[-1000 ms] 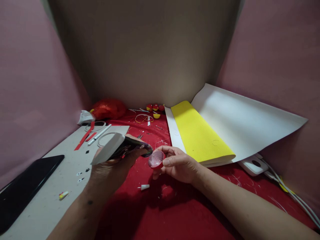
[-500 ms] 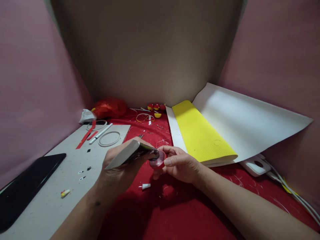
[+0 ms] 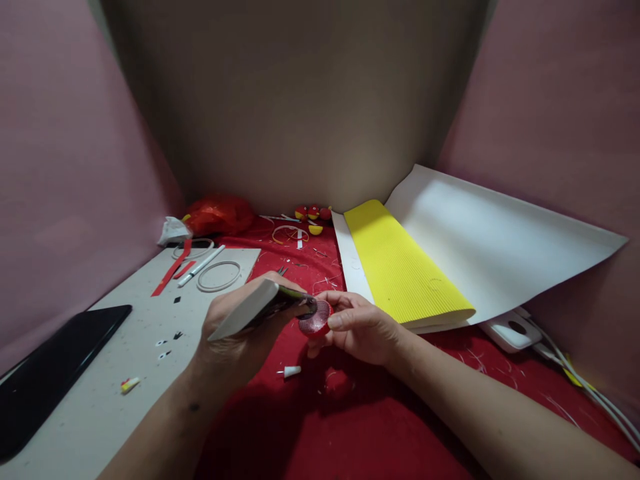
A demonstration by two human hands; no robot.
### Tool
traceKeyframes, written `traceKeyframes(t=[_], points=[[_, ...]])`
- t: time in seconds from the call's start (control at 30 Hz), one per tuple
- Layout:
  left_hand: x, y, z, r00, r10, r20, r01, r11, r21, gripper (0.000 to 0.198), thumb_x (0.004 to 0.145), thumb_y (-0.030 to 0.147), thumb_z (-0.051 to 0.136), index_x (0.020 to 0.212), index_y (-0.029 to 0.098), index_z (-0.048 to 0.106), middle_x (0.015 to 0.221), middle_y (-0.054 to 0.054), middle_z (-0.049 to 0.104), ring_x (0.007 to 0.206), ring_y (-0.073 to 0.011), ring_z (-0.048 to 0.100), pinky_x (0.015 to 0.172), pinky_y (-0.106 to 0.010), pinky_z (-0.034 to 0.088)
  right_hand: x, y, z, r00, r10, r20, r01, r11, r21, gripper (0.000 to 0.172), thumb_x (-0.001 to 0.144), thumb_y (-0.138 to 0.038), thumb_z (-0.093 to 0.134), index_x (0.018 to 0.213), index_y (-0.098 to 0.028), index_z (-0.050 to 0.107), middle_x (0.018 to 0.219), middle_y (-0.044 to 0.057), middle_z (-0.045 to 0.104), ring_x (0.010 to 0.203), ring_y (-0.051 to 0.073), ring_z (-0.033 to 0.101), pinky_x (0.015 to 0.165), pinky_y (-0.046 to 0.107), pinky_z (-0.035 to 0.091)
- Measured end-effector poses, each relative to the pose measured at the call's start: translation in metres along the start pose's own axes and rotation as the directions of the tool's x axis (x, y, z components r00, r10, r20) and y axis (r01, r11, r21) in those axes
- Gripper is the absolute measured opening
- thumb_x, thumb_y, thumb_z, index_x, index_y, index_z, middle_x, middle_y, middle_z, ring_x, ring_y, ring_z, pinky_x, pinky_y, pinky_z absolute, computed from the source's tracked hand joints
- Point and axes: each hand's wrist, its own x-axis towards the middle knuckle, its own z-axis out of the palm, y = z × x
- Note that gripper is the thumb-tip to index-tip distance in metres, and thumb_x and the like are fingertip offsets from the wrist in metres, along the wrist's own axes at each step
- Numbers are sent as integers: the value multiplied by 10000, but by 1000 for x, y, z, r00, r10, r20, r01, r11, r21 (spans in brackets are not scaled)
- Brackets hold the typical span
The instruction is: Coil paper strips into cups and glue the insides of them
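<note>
My left hand [image 3: 245, 327] is closed around a glue tube [image 3: 250, 310], whose wide grey flat end points back toward me. The tube's dark front end reaches the opening of a small red ridged cup [image 3: 315, 321], apparently coiled from paper strip. My right hand [image 3: 357, 327] grips this cup by its rim between thumb and fingers, tilted so its hollow inside faces me and the tube. Whether glue is coming out cannot be made out. Just below the hands, a white cone-shaped cap [image 3: 292, 372] with a thin pin lies on the red cloth [image 3: 280, 433].
At left, a grey board [image 3: 150, 373] carries a black tablet-like slab [image 3: 60, 373], paper strips, paper coils [image 3: 219, 277] and small eye pieces [image 3: 164, 355]. Red-and-yellow figures [image 3: 313, 212] stand at the back. Yellow corrugated paper [image 3: 400, 267] and a white sheet [image 3: 480, 233] lie at right beside a power strip [image 3: 513, 331].
Almost nothing differs. The tube and left hand have shifted very slightly left, while the right hand keeps the red cup in the same place.
</note>
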Motion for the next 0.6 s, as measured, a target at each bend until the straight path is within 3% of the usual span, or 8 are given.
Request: traceKeyframes(t=[0.1,0.17,0.23,0.37,0.6], points=[[1,3,2,978,-118,-175,117,993,-12,40,707,197,646,677,216,628,668,29,660,635,-130,599,615,-230,484,0,0,0,1000,-8,1,8,1000,7,254,635,-177,683,867,-114,601,767,51,646,633,178,633,680,364,503],[1,4,3,933,-202,-299,194,979,-58,66,653,196,678,638,212,616,639,37,654,615,-132,594,597,-231,485,0,-1,0,1000,-5,-5,5,1000,17,269,624,-186,685,869,-102,610,746,54,638,620,174,621,671,364,504],[0,4,4,893,-284,-349,261,959,-112,93,612,204,702,593,205,611,554,46,622,537,-124,564,520,-226,466,-1,-2,1,1000,-4,-13,4,999,33,286,613,-196,680,874,-100,613,735,57,634,614,175,609,654,368,504],[-1,2,5,880,-375,-293,329,924,-196,178,604,230,708,486,191,581,418,55,526,435,-106,497,449,-225,425,-1,-2,1,1000,-1,19,-1,998,65,264,632,-230,634,858,-95,616,770,77,625,639,183,601,677,399,497],[-4,2,12,869,-443,-220,395,889,-233,178,597,253,710,485,181,592,429,50,530,420,-89,472,406,-204,398,-1,-1,0,999,16,36,-19,996,84,252,688,-266,598,874,-99,636,815,83,623,683,188,591,702,378,487]])
